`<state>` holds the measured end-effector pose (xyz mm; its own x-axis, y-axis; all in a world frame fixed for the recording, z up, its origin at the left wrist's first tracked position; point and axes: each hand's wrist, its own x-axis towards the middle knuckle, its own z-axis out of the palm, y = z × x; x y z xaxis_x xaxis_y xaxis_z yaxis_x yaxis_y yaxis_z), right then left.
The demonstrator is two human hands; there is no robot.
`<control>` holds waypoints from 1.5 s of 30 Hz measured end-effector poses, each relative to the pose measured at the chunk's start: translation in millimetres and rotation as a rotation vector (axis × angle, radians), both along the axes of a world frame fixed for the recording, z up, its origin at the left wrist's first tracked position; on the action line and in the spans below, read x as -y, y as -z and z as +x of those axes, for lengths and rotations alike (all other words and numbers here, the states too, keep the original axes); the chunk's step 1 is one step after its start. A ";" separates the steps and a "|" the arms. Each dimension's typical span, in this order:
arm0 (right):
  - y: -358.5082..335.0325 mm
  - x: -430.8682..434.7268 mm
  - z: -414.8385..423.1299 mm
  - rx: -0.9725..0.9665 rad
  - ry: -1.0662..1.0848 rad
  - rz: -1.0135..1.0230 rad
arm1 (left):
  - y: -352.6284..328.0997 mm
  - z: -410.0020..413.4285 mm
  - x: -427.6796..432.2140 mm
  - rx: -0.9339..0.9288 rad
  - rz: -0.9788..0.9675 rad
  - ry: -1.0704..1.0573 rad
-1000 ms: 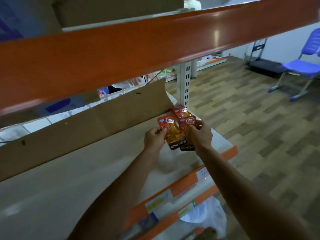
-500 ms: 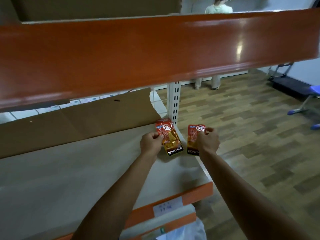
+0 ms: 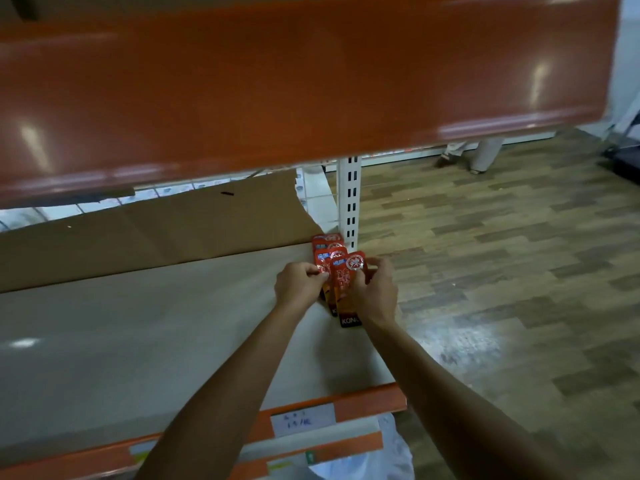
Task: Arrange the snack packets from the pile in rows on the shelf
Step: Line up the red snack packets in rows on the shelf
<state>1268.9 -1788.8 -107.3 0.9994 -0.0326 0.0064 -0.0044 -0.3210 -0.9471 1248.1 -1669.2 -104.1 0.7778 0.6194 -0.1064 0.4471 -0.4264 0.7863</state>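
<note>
Red snack packets [image 3: 328,242] overlapped in a row at the right end of the shelf [image 3: 138,327]. The left hand [image 3: 300,285] pinched the middle packet [image 3: 322,260]; the right hand's [image 3: 376,296] curled fingers [image 3: 377,264] gripped the front packet [image 3: 347,273].

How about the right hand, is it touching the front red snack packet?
Touching. In the head view the right hand pinches the front red snack packet: its thumb lies across the packet's face and its fingers curl behind the right edge, with no gap.
</note>
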 end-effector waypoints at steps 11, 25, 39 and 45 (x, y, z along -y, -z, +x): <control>9.4 -6.1 -8.2 0.089 -0.024 -0.233 | -2.6 -4.9 1.6 -0.017 -0.004 0.004; 13.8 -7.0 -17.3 0.101 -0.068 -0.344 | -5.8 -15.6 5.4 0.043 -0.072 -0.007; 9.8 -2.1 -16.2 0.047 -0.068 -0.352 | -8.1 -20.8 10.1 0.053 -0.072 0.009; 9.3 -0.3 -16.1 0.023 -0.071 -0.364 | -7.5 -22.0 11.2 0.047 -0.029 0.019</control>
